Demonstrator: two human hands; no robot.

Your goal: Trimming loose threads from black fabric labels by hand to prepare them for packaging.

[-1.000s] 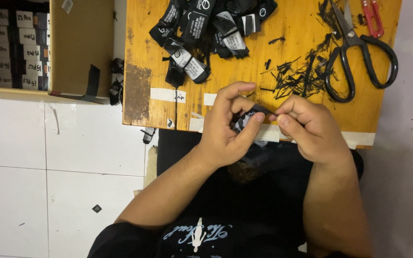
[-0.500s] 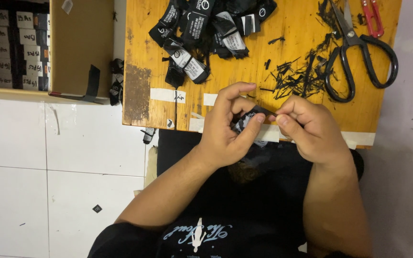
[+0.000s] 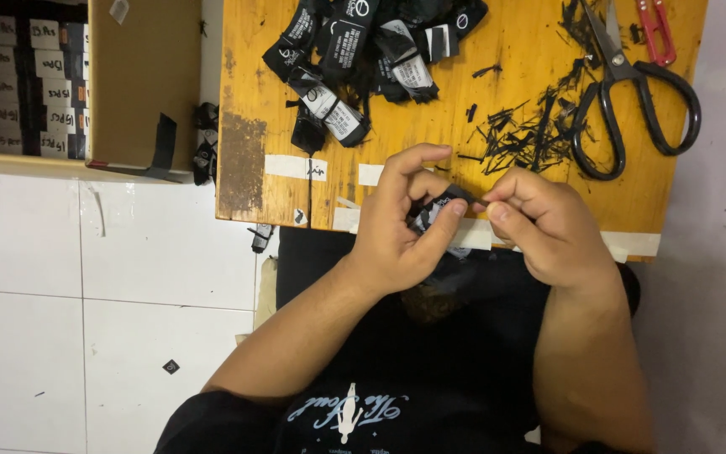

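My left hand (image 3: 401,227) pinches a small black fabric label (image 3: 437,210) with white print, held just over the near edge of a wooden board (image 3: 514,76). My right hand (image 3: 539,223) meets it from the right, thumb and forefinger closed on the label's end. Both hands hover above my lap in black clothing. Most of the label is hidden by the fingers.
A pile of black labels with white print (image 3: 363,50) lies at the board's far side. Black offcuts (image 3: 518,134) are scattered beside large black scissors (image 3: 632,92) and small red snips (image 3: 655,29). A cardboard box (image 3: 140,84) with stacked packets stands at the left on white floor tiles.
Both hands stay in the same place; the fingers have shifted only slightly on the label.
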